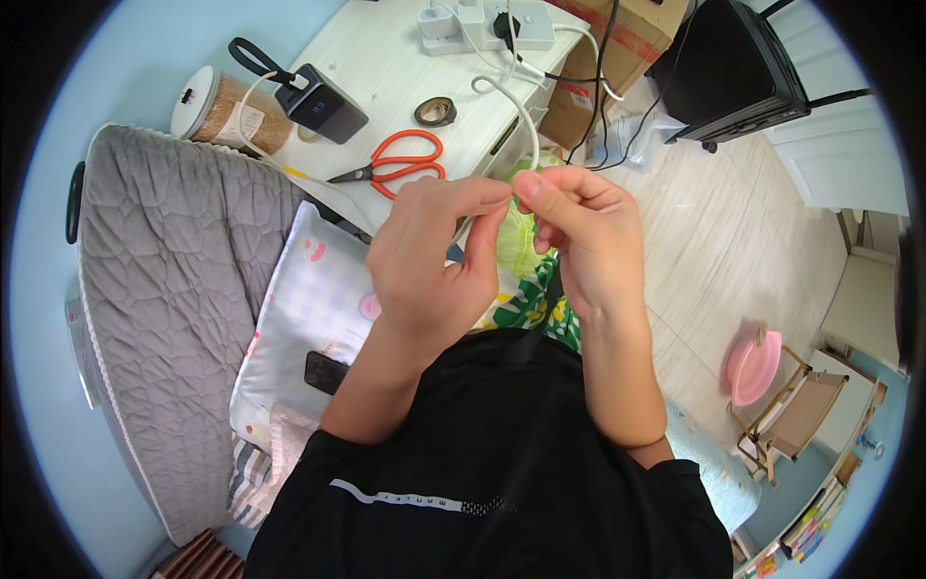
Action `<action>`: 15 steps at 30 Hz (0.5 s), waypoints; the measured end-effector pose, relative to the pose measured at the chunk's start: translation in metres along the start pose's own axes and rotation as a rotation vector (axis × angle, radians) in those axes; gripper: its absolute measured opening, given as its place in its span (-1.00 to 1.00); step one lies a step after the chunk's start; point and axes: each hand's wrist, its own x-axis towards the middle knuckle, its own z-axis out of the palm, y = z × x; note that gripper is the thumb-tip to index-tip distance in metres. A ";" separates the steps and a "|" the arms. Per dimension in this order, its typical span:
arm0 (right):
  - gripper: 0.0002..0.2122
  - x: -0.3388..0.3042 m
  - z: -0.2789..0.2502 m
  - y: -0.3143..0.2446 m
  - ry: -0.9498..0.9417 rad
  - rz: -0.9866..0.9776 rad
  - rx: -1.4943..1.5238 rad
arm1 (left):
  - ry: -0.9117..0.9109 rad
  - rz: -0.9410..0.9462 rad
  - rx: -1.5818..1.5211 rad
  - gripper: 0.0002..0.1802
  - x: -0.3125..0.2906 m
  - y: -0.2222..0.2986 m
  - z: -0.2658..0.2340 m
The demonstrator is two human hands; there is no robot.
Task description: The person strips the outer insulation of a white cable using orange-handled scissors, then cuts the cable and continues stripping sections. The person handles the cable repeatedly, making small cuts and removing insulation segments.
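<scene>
A white cable (529,124) drops from the desk's edge into the fingertips of my right hand (593,227), which is closed in a pinch of thumb and forefinger. My left hand (429,256) meets it tip to tip, also pinching at the cable; a white stretch of it shows beside the left thumb. The exact spot between the fingertips is too small to make out. Just beyond my left hand, orange-handled scissors (407,162) lie on the white desk (371,63), with a roll of dark tape (435,112) above them.
A black power bank (323,104) and a lidded jar (236,111) stand at the desk's left. At the back is a white power strip (487,27) with plugs. A phone (326,372) lies left of my forearm. Rightward are a cardboard box (617,43) and a pink basin (752,369).
</scene>
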 end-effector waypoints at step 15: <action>-0.91 0.004 0.008 0.013 0.179 -0.435 -0.396 | -0.014 -0.185 -0.055 -0.73 -0.014 -0.011 0.016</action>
